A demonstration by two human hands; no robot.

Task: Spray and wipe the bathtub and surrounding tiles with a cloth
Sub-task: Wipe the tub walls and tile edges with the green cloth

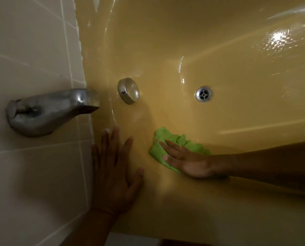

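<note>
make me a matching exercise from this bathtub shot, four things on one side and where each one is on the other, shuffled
Column one
1 cloth
2 spout
3 drain
4 left hand

Column two
a fixed to the tiled wall
b flat on the bare tub, holding nothing
c pressed under the right hand
d set in the tub floor, uncovered

Pairs: 1-c, 2-a, 3-d, 4-b

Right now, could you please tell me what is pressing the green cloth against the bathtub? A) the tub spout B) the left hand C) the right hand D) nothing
C: the right hand lies with straight fingers on the green cloth, while the left hand rests flat on the bare bathtub.
</note>
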